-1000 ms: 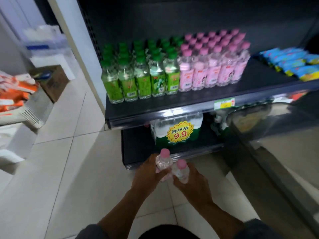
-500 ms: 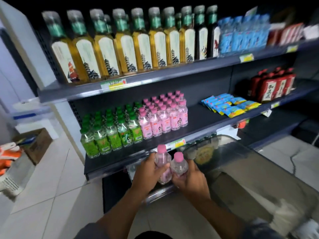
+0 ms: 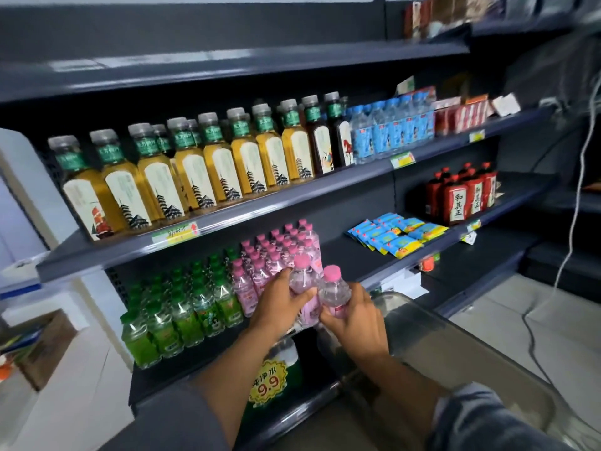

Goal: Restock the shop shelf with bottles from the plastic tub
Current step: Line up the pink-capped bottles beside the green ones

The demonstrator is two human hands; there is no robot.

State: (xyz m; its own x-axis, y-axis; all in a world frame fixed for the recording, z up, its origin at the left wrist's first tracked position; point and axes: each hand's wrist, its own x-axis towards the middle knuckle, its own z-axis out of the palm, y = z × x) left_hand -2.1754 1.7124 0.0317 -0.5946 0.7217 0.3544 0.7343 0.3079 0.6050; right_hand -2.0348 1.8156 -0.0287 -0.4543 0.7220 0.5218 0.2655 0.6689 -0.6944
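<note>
My left hand [image 3: 279,304] grips a pink-capped bottle [image 3: 304,281], held upright just in front of the dark shop shelf [image 3: 341,255]. My right hand [image 3: 353,320] grips a second pink-capped bottle [image 3: 335,289] right beside it; the two bottles touch. Behind them, several rows of the same pink bottles [image 3: 276,252] stand on the shelf next to green bottles [image 3: 182,307]. The clear plastic tub [image 3: 455,346] sits low at the right, under my right forearm.
Amber tea bottles [image 3: 195,177] and blue water bottles [image 3: 390,131] fill the shelf above. Blue-yellow packets [image 3: 393,236] lie to the right of the pink rows, red bottles [image 3: 461,196] further right. A 9.9 price sticker [image 3: 268,382] sits on the bottom shelf. A white cable [image 3: 579,190] hangs at right.
Both hands have lifted the two pink bottles from near the floor up to the shelf with the pink rows. My view has tilted upward, showing the higher shelves.
</note>
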